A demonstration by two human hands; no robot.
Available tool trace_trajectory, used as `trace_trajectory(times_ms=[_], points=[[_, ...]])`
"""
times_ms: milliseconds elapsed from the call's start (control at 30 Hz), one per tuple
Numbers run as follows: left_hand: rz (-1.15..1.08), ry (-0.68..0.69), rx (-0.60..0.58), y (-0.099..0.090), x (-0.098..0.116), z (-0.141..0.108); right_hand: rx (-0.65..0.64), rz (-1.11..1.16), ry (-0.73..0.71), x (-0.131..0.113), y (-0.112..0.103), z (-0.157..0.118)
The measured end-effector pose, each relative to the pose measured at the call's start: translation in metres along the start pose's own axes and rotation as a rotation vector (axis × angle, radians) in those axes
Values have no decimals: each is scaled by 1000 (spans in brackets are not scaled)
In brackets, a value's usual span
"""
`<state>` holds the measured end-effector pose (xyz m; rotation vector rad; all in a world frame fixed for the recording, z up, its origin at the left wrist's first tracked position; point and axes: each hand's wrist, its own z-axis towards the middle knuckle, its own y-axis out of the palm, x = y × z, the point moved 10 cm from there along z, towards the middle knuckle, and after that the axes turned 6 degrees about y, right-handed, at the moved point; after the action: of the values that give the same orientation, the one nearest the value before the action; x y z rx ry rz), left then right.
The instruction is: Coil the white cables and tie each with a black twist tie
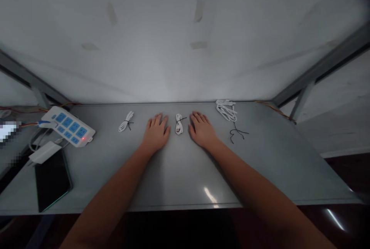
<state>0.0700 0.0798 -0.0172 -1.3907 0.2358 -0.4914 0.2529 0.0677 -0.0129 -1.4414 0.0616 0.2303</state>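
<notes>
My left hand (156, 131) lies palm down on the grey table, fingers stretched out, holding nothing. My right hand (202, 128) rests flat in the same way, also holding nothing. Between them, touching neither, is a coiled white USB cable (179, 124) bound with a black twist tie. Left of my left hand lies another coiled white cable (126, 122) with a black tie round it. To the right of my right hand, near the wall, is a looser bundle of white cable (226, 110). Several loose black twist ties (237, 131) lie just in front of it.
At the left stands a white power strip (71, 126) with blue sockets and a lit red light. A white charger (45, 152) sits beside it, over a dark tablet (53, 181). The grey table (185, 179) meets a white wall (156, 60); metal posts frame both sides.
</notes>
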Motion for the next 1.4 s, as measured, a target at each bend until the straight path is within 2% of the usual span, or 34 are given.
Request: trace_trajectory(times_ms=[267,533,700,1400], points=[[-17,-17,-11,-1,0,0,-16,-36,35,7,2,2],[-17,4,-11,-6,-3,2,-59,-11,6,8,0,-1],[-32,20,28,-11,-8,7,-78,9,9,9,2,-1],[-66,40,3,-6,-10,6,-67,0,0,7,0,-1]])
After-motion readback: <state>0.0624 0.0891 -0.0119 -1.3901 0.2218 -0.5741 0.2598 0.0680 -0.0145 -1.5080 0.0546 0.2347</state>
